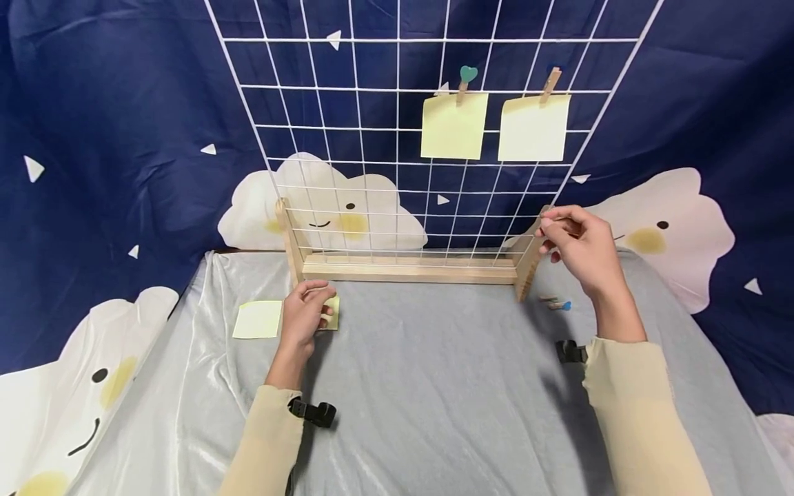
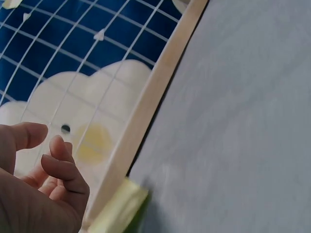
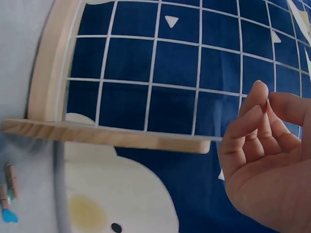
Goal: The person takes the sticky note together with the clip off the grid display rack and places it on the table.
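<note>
A: Where are the paper notes?

B: Two are pinned to the upper right part of the wire grid (image 1: 398, 127). The left pinned note (image 1: 454, 127) hangs from a heart clip (image 1: 463, 89), the right pinned note (image 1: 533, 131) from a wooden clip (image 1: 551, 84).

A: And the others?

B: On the grey cloth (image 1: 428, 358), by the left end of the wooden stand (image 1: 409, 271). One loose note (image 1: 257, 320) lies flat; a second loose note (image 1: 333, 313) is partly hidden behind the left hand (image 1: 304, 317).

A: Does that hand hold it?

B: No, its thumb and fingers are bent but apart, with nothing between them. I can't tell whether any finger touches the paper.

A: The right hand (image 1: 579, 248)?

B: Raised near the stand's right end, thumb and forefinger tips close together. Whether they pinch something small, I can't tell.

A: Any spare clips?

B: Yes, a couple of loose clips (image 1: 561, 304) lie on the cloth below that hand, one with a blue heart.
</note>
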Tool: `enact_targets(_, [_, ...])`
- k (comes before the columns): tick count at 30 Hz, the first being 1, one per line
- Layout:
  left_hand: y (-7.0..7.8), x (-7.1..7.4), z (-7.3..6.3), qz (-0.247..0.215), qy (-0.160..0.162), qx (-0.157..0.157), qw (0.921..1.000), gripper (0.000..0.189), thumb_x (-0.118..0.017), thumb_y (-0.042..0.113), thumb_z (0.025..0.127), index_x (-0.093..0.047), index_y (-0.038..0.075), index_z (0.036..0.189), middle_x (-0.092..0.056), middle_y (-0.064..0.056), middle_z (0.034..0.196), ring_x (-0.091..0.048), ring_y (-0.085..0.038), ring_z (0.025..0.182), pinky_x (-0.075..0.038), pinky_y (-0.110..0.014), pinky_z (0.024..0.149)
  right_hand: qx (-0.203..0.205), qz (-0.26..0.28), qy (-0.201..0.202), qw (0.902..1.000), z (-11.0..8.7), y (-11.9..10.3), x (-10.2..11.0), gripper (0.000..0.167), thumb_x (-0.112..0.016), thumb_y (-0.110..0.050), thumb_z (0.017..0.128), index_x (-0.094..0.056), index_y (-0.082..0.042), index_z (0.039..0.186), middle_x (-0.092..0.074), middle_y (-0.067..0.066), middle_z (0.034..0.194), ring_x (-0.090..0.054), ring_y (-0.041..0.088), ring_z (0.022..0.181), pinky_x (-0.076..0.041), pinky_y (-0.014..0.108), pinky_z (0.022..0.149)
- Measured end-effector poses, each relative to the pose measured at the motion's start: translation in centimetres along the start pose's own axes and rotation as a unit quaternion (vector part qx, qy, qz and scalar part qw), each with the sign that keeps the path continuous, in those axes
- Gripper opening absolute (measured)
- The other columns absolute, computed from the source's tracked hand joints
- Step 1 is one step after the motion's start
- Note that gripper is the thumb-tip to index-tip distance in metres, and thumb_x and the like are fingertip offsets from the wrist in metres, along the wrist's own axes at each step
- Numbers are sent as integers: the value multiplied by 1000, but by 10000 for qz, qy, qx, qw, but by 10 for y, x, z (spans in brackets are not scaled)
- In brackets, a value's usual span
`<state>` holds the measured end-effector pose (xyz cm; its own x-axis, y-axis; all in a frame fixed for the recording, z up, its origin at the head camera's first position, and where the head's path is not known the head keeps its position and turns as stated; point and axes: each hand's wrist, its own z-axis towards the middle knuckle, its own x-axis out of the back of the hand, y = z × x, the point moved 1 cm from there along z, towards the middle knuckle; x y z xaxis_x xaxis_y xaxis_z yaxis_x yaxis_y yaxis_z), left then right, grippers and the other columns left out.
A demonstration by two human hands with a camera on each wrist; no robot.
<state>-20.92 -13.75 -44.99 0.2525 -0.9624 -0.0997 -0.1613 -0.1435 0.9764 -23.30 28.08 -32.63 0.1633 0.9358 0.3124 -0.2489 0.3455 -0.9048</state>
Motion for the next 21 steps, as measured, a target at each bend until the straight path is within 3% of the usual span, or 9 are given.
enact_targets(4, [6, -17, -1, -117, -130, -135, 9998, 24, -69, 8, 94, -61, 2, 116, -69, 0, 87, -58, -8, 55, -40, -20, 46, 121, -70, -11, 9999, 4, -12, -6, 11, -62, -16, 102, -66, -9, 110, -71, -9, 81, -65, 10, 63, -49, 23, 54])
enact_targets(10, [20, -37, -1, -234, -380, -359, 9984, 21, -70, 11, 95, -62, 5, 113, -70, 3, 85, -58, -10, 56, -39, -22, 48, 415, 102, -87, 9990, 9, -26, -11, 9, -64, -13, 101, -68, -9, 108, -72, -3, 82, -65, 11, 62, -49, 24, 53])
enact_targets(21, [41, -55, 0, -226, -681, -638, 9954, 29, -70, 12, 94, -61, 1, 119, -71, -2, 94, -59, -12, 60, -40, -23, 49, 816, 553, -282, 9947, 17, -52, -14, 11, -66, -9, 99, -69, -5, 109, -72, 1, 81, -64, 13, 59, -47, 21, 50])
